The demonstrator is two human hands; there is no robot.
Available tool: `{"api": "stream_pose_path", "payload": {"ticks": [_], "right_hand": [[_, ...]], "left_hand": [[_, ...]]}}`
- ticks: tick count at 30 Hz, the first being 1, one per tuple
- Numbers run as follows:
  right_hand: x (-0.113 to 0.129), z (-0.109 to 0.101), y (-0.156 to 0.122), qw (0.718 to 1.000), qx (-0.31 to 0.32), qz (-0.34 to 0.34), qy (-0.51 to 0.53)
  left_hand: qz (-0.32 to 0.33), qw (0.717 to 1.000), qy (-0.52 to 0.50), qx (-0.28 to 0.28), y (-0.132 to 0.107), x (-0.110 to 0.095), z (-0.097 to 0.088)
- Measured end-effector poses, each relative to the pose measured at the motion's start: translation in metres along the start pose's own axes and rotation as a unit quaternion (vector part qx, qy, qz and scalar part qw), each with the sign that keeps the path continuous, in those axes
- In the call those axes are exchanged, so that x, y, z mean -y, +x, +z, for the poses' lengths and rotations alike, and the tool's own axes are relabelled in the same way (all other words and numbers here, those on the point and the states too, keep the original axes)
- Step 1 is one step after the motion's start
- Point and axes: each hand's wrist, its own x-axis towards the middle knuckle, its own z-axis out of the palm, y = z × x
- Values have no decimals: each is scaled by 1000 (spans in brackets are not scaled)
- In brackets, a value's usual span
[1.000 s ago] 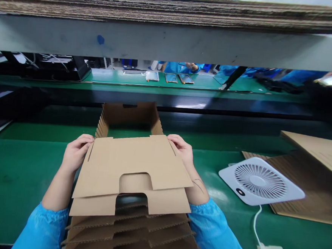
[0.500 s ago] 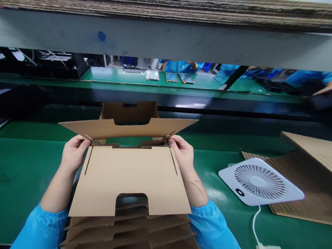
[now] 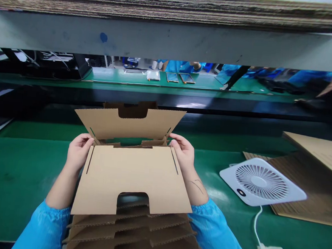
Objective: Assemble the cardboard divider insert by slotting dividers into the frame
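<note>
A stack of flat cardboard cut-outs [image 3: 131, 232] lies in front of me at the bottom centre. On top of it I hold a folded cardboard piece [image 3: 131, 175] with a notch at its near edge. Its upper panel [image 3: 129, 122] stands tilted up and away from me. My left hand [image 3: 78, 153] grips the piece's far left corner, fingers closed on the fold. My right hand [image 3: 183, 151] grips the far right corner the same way. Behind the raised panel stands an open cardboard box [image 3: 133, 109], mostly hidden.
A white square fan [image 3: 261, 182] with a white cable [image 3: 257, 229] lies at the right on brown cardboard sheets [image 3: 315, 188]. The green bench mat [image 3: 17, 174] spreads left and right. A shelf beam [image 3: 171, 41] carries stacked cardboard overhead. Other people in blue work at a far bench [image 3: 187, 67].
The upper panel, lying flat on the lower one a second ago, has been swung up and away and now stands nearly upright. Both hands stay at the far corners.
</note>
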Motion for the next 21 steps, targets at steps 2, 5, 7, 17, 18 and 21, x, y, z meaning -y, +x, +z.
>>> {"api": "stream_pose_path", "payload": {"ticks": [2, 5, 7, 17, 18, 21], "right_hand": [[2, -1, 0, 1000, 1, -9, -7], [6, -1, 0, 1000, 1, -3, 2], [7, -1, 0, 1000, 2, 11, 13], [-4, 3, 3, 998, -14, 55, 3], [-5, 2, 3, 998, -11, 58, 1], [-8, 2, 4, 998, -9, 67, 3]], "left_hand": [[-9, 1000, -2, 27, 1, 3, -3], [-8, 996, -18, 90, 4, 8, -11], [1, 994, -30, 108, 8, 10, -17], [2, 994, -32, 108, 7, 12, -14], [9, 994, -26, 107, 7, 12, -14], [18, 994, -20, 104, 7, 10, -15]]}}
